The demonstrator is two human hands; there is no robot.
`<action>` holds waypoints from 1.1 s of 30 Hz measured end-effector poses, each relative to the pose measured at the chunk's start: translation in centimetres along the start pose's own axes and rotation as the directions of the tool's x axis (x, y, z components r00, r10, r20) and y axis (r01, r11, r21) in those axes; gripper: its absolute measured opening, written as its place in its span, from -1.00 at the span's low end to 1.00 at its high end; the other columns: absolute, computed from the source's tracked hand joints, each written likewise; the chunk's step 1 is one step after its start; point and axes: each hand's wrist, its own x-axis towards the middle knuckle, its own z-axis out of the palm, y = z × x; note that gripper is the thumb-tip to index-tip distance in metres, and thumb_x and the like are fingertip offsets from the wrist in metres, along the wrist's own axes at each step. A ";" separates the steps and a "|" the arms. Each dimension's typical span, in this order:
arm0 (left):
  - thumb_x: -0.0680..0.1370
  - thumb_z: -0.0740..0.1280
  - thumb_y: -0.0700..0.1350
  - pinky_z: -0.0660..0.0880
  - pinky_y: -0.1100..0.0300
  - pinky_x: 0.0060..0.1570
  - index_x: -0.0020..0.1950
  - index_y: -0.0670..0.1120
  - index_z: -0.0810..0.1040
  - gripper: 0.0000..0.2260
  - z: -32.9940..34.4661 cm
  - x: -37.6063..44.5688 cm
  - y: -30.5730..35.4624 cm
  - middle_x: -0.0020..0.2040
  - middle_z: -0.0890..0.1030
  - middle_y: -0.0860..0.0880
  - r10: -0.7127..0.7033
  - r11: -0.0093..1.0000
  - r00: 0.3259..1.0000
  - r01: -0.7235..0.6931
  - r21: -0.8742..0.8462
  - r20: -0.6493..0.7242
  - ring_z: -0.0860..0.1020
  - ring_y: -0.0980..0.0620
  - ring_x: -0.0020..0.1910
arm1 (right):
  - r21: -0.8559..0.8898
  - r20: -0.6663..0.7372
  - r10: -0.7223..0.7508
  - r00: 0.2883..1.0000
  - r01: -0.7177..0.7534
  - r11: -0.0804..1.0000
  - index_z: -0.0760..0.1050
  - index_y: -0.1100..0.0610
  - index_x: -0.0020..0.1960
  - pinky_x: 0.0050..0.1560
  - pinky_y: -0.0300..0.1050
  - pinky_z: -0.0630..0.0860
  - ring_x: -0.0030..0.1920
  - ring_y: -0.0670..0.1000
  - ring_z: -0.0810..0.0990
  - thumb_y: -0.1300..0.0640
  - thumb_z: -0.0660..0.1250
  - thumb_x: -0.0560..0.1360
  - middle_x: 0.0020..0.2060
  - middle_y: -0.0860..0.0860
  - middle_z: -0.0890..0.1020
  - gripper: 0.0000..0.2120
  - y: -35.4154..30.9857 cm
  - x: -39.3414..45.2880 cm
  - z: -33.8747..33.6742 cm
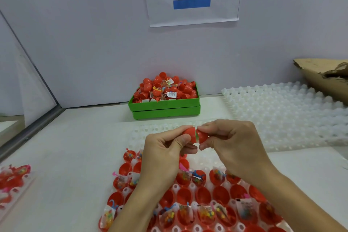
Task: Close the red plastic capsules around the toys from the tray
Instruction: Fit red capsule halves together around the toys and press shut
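Both hands up over the far edge of the tray [212, 158], capsule [195, 134] held between them, clear of the surface [75, 156]. My left hand [165, 149] pinches the wider half, thumb and fingers curled round its dome; my right hand [233, 141] clamps the other half the same way. Halves nearly mated, a thin gap w/ a bit of green showing at the seam, toy inside I'd guess. Not snapped yet by the look of it. Shells look thin, light, glossy hard plastic: prob. slippery, stiff at the dome, some flex at the rim. Best grip on the domed ends, fingers off the seam so nothing gets nipped; push straight along the axis, else rims may ride askew. Bagged toys look soft, crinkly; corners could catch in the seam. Near side of the tray: open red halves w/ toy bags in them. Beyond the tray: green bin [163, 105] heaped w/ capsules and toy bags.
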 end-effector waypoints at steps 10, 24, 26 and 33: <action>0.52 0.36 -0.36 0.57 0.36 -0.25 0.00 0.03 0.66 -0.71 0.3 -0.2 -0.1 -0.24 0.72 0.09 -0.017 0.999 1.000 0.017 -0.029 0.017 0.71 0.05 -0.30 | 0.080 -0.032 0.036 0.999 -0.034 0.996 0.65 -0.01 -0.15 -0.07 -0.19 0.64 -0.23 -0.08 0.73 0.49 0.52 0.27 -0.27 -0.05 0.74 -0.59 -0.3 -0.1 -0.1; 0.51 0.40 -0.31 0.58 0.36 -0.24 -0.03 0.06 0.65 -0.75 0.3 -0.3 0.0 -0.24 0.72 0.09 0.060 0.998 0.997 -0.060 0.004 0.049 0.70 0.07 -0.30 | -0.020 -0.002 -0.050 0.999 0.050 0.999 0.68 0.25 -0.09 -0.15 -0.33 0.61 -0.28 -0.13 0.72 0.55 0.45 0.32 -0.24 0.05 0.74 -0.73 0.1 -0.3 -0.2; 0.51 0.39 -0.32 0.59 0.35 -0.21 -0.01 0.03 0.66 -0.76 0.3 -0.2 -0.1 -0.21 0.73 0.09 0.048 0.998 0.998 -0.047 -0.030 0.042 0.71 0.06 -0.26 | 0.022 -0.017 -0.037 0.999 0.037 0.999 0.68 0.19 -0.09 -0.11 -0.31 0.62 -0.25 -0.12 0.72 0.51 0.49 0.31 -0.24 0.00 0.74 -0.71 0.1 -0.4 -0.2; 0.52 0.35 -0.37 0.61 0.31 -0.17 0.04 -0.07 0.66 -0.76 0.2 -0.1 -0.3 -0.13 0.73 0.02 0.014 0.992 0.999 -0.009 -0.124 0.041 0.72 0.05 -0.20 | 0.145 -0.027 0.021 0.999 -0.017 0.989 0.66 0.08 -0.13 -0.09 -0.24 0.63 -0.21 -0.06 0.74 0.49 0.52 0.29 -0.25 -0.05 0.74 -0.66 -0.4 -0.2 -0.2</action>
